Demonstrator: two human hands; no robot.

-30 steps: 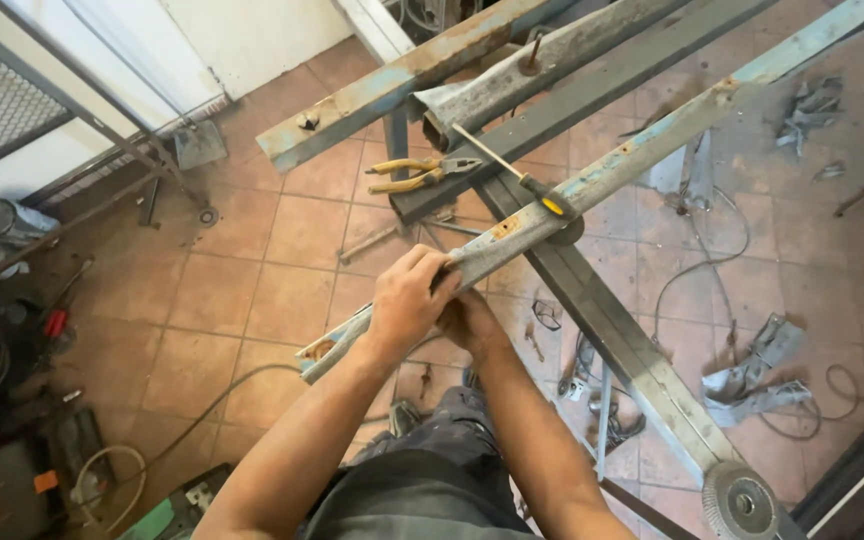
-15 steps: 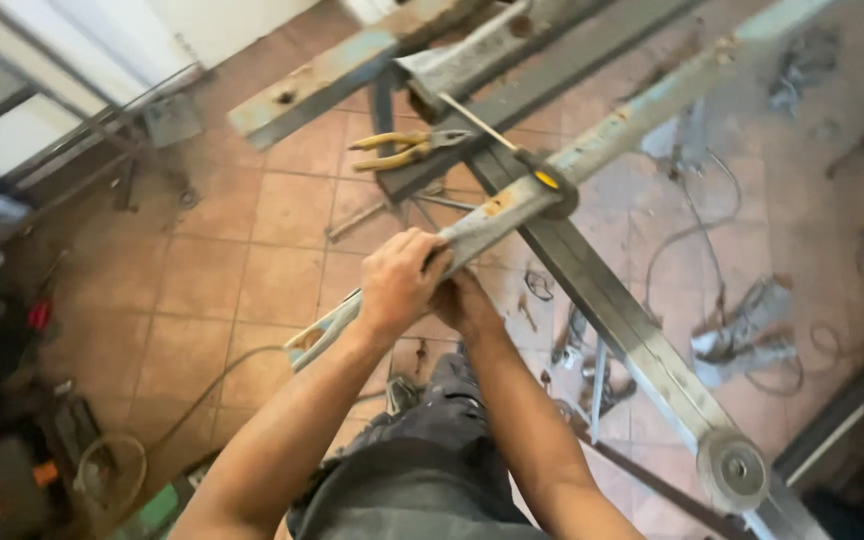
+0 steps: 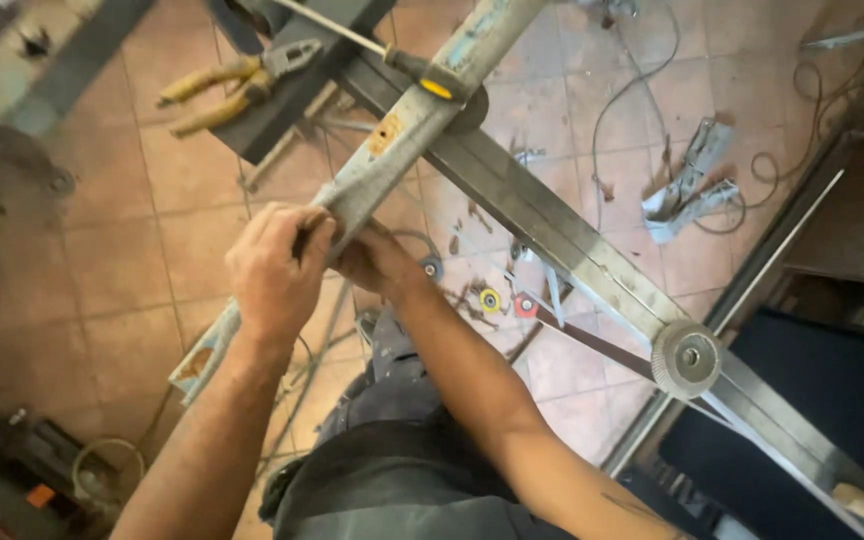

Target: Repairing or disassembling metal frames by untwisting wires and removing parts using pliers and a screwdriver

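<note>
Tiled floor (image 3: 102, 260) is taking up most of the view, with scraps and cable lying on it. A long steel bar (image 3: 562, 235) is running diagonally from the top centre down to the lower right corner, acting as the support here. A worn painted metal tube (image 3: 402, 140) is lying across that bar, crossing it near the top, its lower end hanging free over the floor toward the lower left.

The left hand (image 3: 272, 270) is wrapping over the tube partway down, fingers (image 3: 297, 225) closed around it from above. The right hand (image 3: 377, 262) is sitting just under and beside the tube, touching the left hand; whether its fingers are closed on the tube I cannot tell, they are hidden.

A grinding disc (image 3: 687, 358) is sitting on the steel bar toward the lower right. Yellow-handled pliers (image 3: 227, 85) are resting on a dark beam at the top left. A screwdriver (image 3: 422, 75) with a yellow-and-black handle is lying on the tube near the crossing. Small discs (image 3: 492, 298) are lying on the floor under the bar.

Judgement on handling: the tube is long and its free end is overhanging, so gripping close to the crossing and keeping the wrist straight is looking like the steadier way; the screwdriver could roll off if the tube turns.

Room: open space is showing to the left over the floor; the right side is tight, with the steel bar's edge and the disc near the right forearm.
</note>
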